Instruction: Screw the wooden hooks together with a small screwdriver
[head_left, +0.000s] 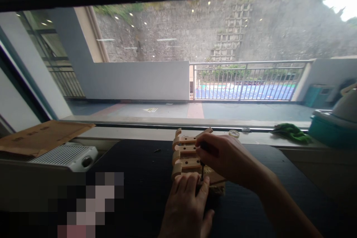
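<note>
My right hand (232, 160) is closed around the dark handle of a screwdriver (202, 171), whose shaft points straight down at the near end of a wooden assembly. My left hand (186, 202) lies over the nearest piece, fingers pressing and gripping it beside the screwdriver's tip. The wooden assembly (190, 163) has several flat strips with dark holes, each joined to a curved hook-like end on the left. Under my right hand its right part is largely hidden. Whether the tip sits in a screw I cannot make out.
The black table (134, 186) meets a windowsill, with a small dark screw-like piece (157, 150) on it. A tape roll (233, 133), a green cloth (292, 134) and a teal container (323, 128) stand along the sill. Cardboard (41, 135) rests over a white heater-like unit (68, 156) at left.
</note>
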`<state>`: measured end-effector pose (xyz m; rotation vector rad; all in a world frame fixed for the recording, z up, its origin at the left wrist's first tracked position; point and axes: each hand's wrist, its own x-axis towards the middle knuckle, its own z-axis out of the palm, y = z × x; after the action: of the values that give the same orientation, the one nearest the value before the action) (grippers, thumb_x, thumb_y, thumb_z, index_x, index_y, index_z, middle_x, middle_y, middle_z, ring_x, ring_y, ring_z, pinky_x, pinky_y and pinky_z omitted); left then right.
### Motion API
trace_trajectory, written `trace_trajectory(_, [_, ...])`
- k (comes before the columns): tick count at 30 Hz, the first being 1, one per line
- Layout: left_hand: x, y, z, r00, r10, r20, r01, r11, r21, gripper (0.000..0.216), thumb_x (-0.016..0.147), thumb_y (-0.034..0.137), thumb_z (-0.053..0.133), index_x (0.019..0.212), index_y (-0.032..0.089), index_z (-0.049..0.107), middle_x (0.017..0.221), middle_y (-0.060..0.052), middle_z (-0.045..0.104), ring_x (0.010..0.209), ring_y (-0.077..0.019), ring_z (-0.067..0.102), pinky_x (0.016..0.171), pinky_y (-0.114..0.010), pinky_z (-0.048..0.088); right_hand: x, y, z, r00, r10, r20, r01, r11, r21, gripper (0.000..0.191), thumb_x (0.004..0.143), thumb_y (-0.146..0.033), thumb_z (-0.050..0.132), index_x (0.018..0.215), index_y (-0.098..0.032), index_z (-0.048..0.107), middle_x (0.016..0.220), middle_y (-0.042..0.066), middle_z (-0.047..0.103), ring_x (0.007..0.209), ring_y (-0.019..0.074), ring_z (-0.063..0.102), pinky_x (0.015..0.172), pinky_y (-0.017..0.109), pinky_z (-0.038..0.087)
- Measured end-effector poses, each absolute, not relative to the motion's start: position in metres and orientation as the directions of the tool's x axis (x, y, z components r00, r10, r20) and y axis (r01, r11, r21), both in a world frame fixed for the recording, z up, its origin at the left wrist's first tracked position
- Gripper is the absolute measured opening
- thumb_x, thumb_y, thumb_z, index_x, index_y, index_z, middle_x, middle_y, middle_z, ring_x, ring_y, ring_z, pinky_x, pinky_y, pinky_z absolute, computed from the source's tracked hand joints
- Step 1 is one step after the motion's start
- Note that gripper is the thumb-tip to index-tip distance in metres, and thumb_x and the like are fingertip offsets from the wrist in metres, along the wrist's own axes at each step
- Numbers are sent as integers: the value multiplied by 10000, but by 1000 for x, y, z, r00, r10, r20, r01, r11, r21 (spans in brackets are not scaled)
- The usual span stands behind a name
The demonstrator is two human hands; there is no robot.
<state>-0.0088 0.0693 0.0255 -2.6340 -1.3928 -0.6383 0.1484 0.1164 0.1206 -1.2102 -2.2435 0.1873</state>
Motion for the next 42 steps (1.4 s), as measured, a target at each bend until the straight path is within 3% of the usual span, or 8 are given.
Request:
trace_trajectory(10, [-9,69,22,499,761,415,805,-584,104,544,761,400,614,1260,202,530,1168,-132,590,1086,-314,529,924,-480,451,146,126,114,-332,846,417,758,502,-417,268,874,-436,466,778,-206,564,567,-37,545,497,92,431,481,230,257])
trace_trajectory(18, [-9,69,24,502,750,430,801,-591,96,541,769,402,610,1263,200,526,1160,-126,587,1083,-301,528,929,-468,451,155,123,119,-408,805,431,683,582,-441,104,850,-298,509,894,-262,596,633,-59,574,551,84,459,511,215,290])
trace_trajectory(24, [-10,68,20,501,750,432,802,-590,94,560,776,424,597,1287,218,498,1173,-135,567,1091,-308,518,922,-481,451,155,129,114,-349,833,429,728,529,-436,181,862,-365,499,781,-219,569,588,-47,539,522,85,425,492,219,271])
trace_trajectory(30, [-11,67,18,501,748,434,800,-592,97,563,786,428,587,1306,242,474,1181,-126,549,1096,-303,505,931,-478,441,151,128,113,-337,827,450,746,527,-408,246,871,-434,476,798,-221,579,573,-45,546,505,87,429,490,226,263])
trace_trajectory(36, [-10,68,22,497,761,417,799,-589,120,566,778,416,600,1302,243,478,1182,-119,551,1103,-297,500,941,-472,437,153,120,121,-402,802,442,704,579,-412,138,856,-325,510,913,-256,615,613,-52,568,529,83,449,505,219,285])
trace_trajectory(42, [-10,66,23,494,776,393,799,-583,149,559,782,403,599,1304,244,479,1196,-123,543,1116,-303,488,960,-490,414,155,127,117,-359,831,426,726,535,-432,193,869,-349,488,848,-205,615,618,-25,572,532,90,451,499,230,280])
